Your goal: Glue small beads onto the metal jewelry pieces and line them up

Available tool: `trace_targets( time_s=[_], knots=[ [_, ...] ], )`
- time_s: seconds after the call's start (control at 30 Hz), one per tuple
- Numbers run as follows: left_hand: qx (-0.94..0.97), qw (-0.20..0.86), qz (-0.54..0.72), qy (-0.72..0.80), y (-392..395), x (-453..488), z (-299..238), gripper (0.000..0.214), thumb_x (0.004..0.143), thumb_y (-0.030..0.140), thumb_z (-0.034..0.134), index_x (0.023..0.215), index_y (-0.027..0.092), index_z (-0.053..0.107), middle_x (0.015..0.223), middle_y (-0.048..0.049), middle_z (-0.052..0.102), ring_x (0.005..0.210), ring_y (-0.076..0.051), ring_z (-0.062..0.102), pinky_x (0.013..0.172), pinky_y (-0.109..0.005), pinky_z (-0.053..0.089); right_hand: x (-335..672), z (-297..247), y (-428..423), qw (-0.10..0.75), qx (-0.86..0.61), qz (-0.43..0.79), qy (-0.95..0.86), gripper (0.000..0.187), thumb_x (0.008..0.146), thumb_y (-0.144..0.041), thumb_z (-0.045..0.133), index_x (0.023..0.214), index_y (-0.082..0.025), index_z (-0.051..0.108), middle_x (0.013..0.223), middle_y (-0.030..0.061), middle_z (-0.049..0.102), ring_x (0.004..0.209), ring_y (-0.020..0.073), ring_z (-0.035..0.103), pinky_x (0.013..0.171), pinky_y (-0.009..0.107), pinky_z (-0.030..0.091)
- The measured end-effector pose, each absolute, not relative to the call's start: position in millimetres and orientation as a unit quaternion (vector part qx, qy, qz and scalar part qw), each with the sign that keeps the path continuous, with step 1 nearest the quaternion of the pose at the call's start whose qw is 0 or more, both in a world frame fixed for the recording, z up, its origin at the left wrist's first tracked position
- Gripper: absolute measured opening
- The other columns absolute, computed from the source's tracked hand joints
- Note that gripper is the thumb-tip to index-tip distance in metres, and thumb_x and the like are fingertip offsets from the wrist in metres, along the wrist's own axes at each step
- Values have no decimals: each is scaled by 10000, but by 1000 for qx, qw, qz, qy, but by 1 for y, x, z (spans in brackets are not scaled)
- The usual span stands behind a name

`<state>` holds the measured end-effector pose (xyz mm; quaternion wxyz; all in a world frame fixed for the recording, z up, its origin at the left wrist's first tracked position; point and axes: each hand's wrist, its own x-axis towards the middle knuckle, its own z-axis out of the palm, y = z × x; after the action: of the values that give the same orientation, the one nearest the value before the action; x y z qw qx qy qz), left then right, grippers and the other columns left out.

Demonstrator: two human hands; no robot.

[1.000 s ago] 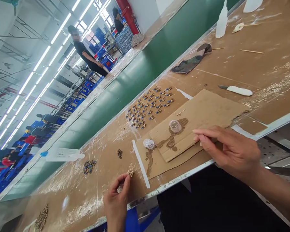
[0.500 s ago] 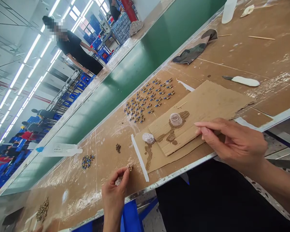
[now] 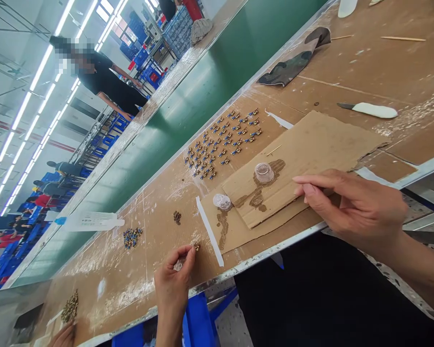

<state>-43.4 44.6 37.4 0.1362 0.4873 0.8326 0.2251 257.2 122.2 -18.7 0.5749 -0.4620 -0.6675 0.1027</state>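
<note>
My left hand (image 3: 174, 279) is over the near part of the bench, thumb and forefinger pinched on a small brass-coloured piece (image 3: 196, 246). To its right, my right hand (image 3: 358, 207) hovers by the near edge of a cardboard sheet (image 3: 321, 140), thumb and forefinger pressed together; what they hold, if anything, I cannot make out. Two small clear round dishes stand on cardboard among wet brown stains, one dish (image 3: 264, 172) on the upper sheet, the other dish (image 3: 222, 202) further left. Beyond them lie rows of small blue-and-gold pieces (image 3: 222, 142).
Left of my left hand are a small dark ring pile (image 3: 177, 218), a blue-and-gold pile (image 3: 132, 238) and a white bottle (image 3: 90, 221). Another person's hand (image 3: 63, 335) is by a brass pile (image 3: 70, 307). A white-handled knife (image 3: 374, 110) and camouflage cloth (image 3: 296, 60) lie right.
The view has shifted slightly. Both my hands keep nearly the same place and pinch. At lower left, the other person's hand shows more clearly beside the brass pile.
</note>
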Motion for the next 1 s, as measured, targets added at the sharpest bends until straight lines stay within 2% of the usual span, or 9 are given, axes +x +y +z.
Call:
trace_targets(
  time_s=[0.17,0.33,0.63,1.0],
  knots=[
    [525,119,169,825,49,-41,43,313,692,505,627,724,207,718,728,-38,719,725,-219,656,673,-291,494,258,-17,122,573,-457,84,-675,172,844,-114,571,986,-187,635,711,-3,664,608,60,597,530,199,439],
    [550,82,119,823,53,-36,45,329,709,513,567,724,213,702,698,-30,701,639,-207,632,646,-305,471,259,-16,122,569,-465,82,-673,163,848,-126,555,978,-190,631,699,-18,660,576,63,581,515,204,435],
    [565,59,109,816,56,-33,45,338,702,516,543,688,211,690,663,-32,685,579,-203,610,632,-314,456,259,-14,122,579,-443,91,-678,205,841,-79,543,1007,-176,615,722,12,661,612,86,600,549,221,449],
    [597,47,116,793,54,-38,42,322,742,504,550,693,217,686,681,-29,701,647,-212,655,625,-313,472,262,-18,123,593,-425,85,-679,246,843,-83,541,1050,-204,596,729,-2,659,618,92,604,544,223,455]
  ],
)
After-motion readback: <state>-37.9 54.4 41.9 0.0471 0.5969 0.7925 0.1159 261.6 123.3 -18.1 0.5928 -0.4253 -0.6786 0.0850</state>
